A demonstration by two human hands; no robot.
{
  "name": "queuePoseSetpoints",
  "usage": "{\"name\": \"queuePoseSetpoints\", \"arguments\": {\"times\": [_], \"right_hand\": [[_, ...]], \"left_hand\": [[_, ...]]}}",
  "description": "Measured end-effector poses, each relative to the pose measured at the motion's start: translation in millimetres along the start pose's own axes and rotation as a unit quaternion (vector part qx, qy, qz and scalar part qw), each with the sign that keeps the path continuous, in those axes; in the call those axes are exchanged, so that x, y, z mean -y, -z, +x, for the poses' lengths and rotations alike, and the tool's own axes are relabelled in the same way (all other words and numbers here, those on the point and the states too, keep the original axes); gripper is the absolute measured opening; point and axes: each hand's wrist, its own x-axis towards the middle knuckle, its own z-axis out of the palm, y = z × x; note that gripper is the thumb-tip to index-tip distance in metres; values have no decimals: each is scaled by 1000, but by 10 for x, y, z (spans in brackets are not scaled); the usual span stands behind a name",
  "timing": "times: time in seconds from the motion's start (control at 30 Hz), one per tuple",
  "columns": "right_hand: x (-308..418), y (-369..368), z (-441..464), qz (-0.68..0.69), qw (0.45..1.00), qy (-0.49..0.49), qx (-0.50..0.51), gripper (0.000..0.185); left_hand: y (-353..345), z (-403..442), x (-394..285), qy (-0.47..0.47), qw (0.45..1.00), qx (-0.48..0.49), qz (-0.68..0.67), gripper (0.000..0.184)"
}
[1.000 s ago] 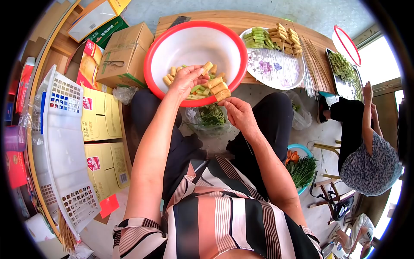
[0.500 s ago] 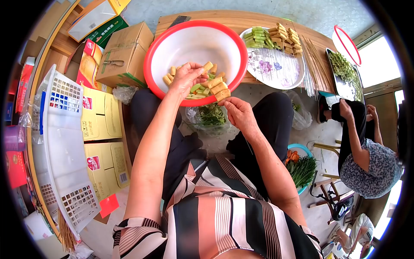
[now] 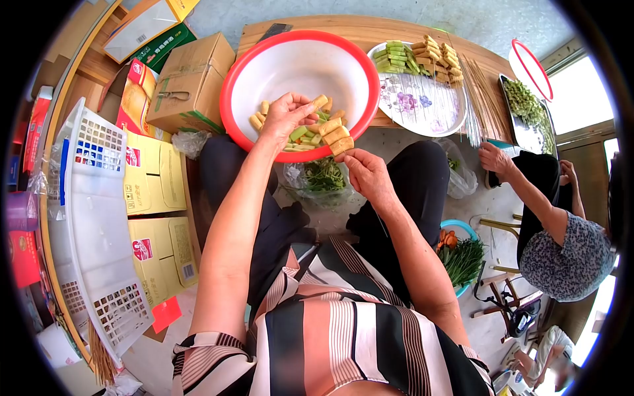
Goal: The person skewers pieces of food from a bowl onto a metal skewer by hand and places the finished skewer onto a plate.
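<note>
My left hand point(image 3: 290, 117) is over the near side of a white basin point(image 3: 300, 63) with a red rim. Its fingers are closed on a tan tofu roll point(image 3: 320, 102). My right hand point(image 3: 370, 175), just outside the rim, pinches a thin skewer, mostly hidden, with tan tofu rolls point(image 3: 335, 135) threaded on it in a row. In the basin below lie more tofu rolls point(image 3: 256, 121) and cut green vegetable pieces point(image 3: 299, 133).
On the wooden table point(image 3: 330, 25), a floral plate point(image 3: 416, 112) holds finished skewers point(image 3: 432, 61); bare skewers point(image 3: 485, 92) lie beside it. Another person's hand point(image 3: 495, 160) is at right. A bag of greens point(image 3: 323, 177) sits below the basin. Cartons point(image 3: 155, 175) stand at left.
The other person's hand at right has reached forward toward the skewers' ends at the table edge. My own hands stay almost where they were.
</note>
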Motion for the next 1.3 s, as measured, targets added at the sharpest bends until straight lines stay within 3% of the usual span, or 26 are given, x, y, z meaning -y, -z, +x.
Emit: {"name": "queuePoseSetpoints", "arguments": {"times": [0.47,0.8,0.97,1.13,1.3], "right_hand": [[-8,-17,14,30,1000,-2,-1,19],[-44,-27,65,23,1000,0,-16,20],[-13,-42,16,-29,998,-11,-45,19],[-55,-30,-18,-175,977,86,-82,17],[6,-38,-31,-143,980,98,-99,15]], "left_hand": [[-49,-47,25,-50,997,45,33,11],[-84,-98,18,-32,996,81,32,11],[-79,-72,-39,-57,998,-5,-32,13],[-87,-111,-135,-66,996,-30,-53,15],[-99,-83,-136,-88,992,-58,-69,21]]}}
